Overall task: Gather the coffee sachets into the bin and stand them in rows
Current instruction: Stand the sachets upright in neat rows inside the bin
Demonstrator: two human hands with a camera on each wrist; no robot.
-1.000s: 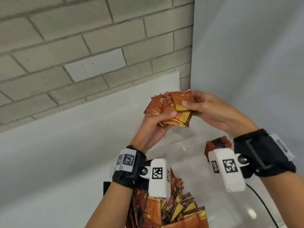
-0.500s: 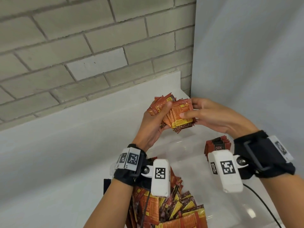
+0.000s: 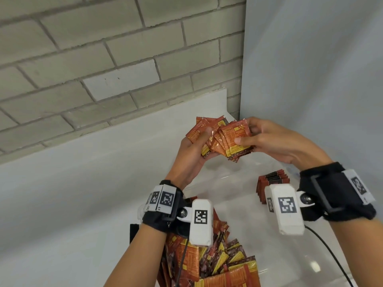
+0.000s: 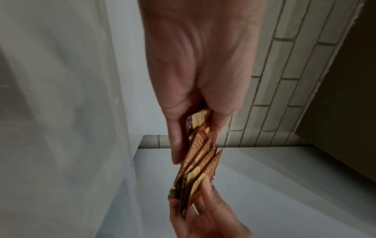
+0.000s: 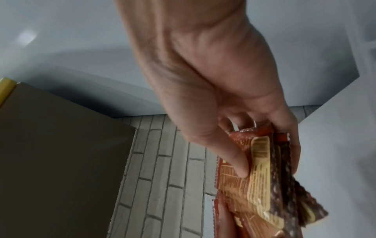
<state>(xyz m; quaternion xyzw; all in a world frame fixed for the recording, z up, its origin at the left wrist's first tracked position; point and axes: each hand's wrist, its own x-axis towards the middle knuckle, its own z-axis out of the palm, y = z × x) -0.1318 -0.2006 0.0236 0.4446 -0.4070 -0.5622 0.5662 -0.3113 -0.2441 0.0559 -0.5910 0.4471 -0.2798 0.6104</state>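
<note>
I hold a fanned bundle of sachets (image 3: 221, 139) above the far end of the clear bin (image 3: 238, 206). My left hand (image 3: 192, 154) cups the bundle from below with its thumb laid over the top, and my right hand (image 3: 267, 141) pinches the bundle's right edge between thumb and fingers. From the wrist views the packets sit skewed, their edges not yet flush.

By my reading the task is at an early stage. One short row of sachets (image 3: 272, 181) stands upright against the bin's right wall, while a loose heap (image 3: 217, 259) (far larger than the row) lies at the bin's near end, partly under my left wrist. Squaring this bundle and standing it beside the row looks like the step in hand.

The bin's floor between the row and the heap is bare, so there is room to lower the bundle. Beyond the bin the brick wall (image 3: 124, 59) and a pale panel (image 3: 321, 69) close the corner, leaving little space to swing right.
</note>
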